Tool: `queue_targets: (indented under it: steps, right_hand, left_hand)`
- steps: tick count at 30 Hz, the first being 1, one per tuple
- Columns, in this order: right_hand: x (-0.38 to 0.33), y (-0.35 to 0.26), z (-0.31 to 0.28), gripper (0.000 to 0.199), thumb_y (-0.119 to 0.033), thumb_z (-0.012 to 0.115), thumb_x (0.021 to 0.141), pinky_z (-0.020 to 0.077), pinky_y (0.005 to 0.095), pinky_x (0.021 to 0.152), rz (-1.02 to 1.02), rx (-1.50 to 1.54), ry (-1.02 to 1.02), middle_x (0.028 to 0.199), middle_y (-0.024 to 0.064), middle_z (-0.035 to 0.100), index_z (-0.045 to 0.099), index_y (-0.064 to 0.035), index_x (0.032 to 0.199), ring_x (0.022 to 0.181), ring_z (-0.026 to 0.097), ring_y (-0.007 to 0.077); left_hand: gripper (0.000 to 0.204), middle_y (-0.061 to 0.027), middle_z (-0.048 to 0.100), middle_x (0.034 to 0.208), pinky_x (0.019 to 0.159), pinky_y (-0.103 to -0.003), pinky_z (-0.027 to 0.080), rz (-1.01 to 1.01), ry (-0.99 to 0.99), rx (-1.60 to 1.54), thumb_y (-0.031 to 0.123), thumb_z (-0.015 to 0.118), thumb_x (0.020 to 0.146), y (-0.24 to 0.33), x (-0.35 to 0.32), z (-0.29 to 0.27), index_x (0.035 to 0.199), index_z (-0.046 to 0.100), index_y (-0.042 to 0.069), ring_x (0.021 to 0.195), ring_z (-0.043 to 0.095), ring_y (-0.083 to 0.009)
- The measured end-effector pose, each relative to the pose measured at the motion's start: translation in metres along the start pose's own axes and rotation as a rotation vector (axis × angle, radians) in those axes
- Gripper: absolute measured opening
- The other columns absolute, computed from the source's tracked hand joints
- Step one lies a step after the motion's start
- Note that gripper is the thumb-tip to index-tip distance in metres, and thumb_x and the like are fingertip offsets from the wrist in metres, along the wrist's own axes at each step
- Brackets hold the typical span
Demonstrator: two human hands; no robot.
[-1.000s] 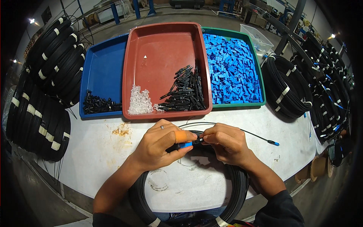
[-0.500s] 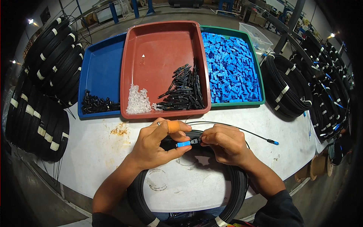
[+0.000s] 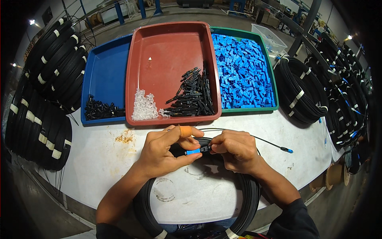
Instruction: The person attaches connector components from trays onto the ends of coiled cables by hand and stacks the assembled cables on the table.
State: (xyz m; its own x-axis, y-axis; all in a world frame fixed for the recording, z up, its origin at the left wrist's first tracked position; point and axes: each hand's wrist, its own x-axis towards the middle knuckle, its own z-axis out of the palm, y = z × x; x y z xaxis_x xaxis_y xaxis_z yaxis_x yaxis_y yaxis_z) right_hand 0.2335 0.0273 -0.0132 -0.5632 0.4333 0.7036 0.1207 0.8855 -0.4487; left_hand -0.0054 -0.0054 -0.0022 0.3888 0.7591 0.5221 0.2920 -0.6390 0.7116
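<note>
My left hand [image 3: 161, 153], with orange tape around one finger, pinches a small blue connector housing [image 3: 192, 151] between thumb and fingers. Directly to its right sits a black connector body [image 3: 205, 149], its end touching or partly inside the housing; I cannot tell how deep. The fingers of my right hand [image 3: 238, 149] are closed on the black body's right end. Below both hands a large coil of black cable [image 3: 250, 199] lies on the table, reaching past its near edge. The cable's other end, a black connector with a blue tip [image 3: 287, 150], rests to the right.
A red tray [image 3: 167, 47] holds white clips and black connector parts. Beside it stand a blue tray [image 3: 105, 59] with black pieces and a green tray [image 3: 274, 89] full of blue housings. Stacked cable coils [image 3: 41, 127] flank the left, more coils [image 3: 302, 93] the right.
Almost nothing differs. Both hands keep their grips, with only a very slight shift of the fingers; the blue housing and black connector body stay end to end.
</note>
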Motion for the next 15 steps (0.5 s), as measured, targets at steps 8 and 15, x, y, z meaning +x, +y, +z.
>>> queue_targets:
  steps: [8, 15]
  right_hand:
    - [0.0016, 0.0011, 0.0044, 0.029, 0.014, 0.067, 0.06, 0.053, 0.0374, 0.058, 0.01, -0.004, 0.039, 0.082, 0.0099, 0.069, 0.062, -0.0011, 0.084, 0.068, 0.067, 0.0269]
    - [0.0026, 0.0006, 0.0063, 0.028, 0.013, 0.068, 0.062, 0.0531, 0.0369, 0.06, 0.005, 0.014, 0.03, 0.081, 0.0097, 0.068, 0.061, -0.0011, 0.085, 0.069, 0.067, 0.0276]
  left_hand:
    - [0.034, -0.014, 0.076, 0.102, 0.078, -0.027, 0.063, 0.005, 0.053, -0.005, 0.001, 0.087, 0.076, 0.0005, 0.0022, 0.0012, 0.104, 0.07, -0.007, 0.089, 0.077, -0.0177]
    - [0.044, -0.0141, 0.078, 0.094, 0.087, -0.029, 0.061, -0.006, 0.026, 0.029, -0.001, 0.088, 0.075, 0.0043, 0.0024, 0.0047, 0.115, 0.069, -0.006, 0.092, 0.077, -0.0176]
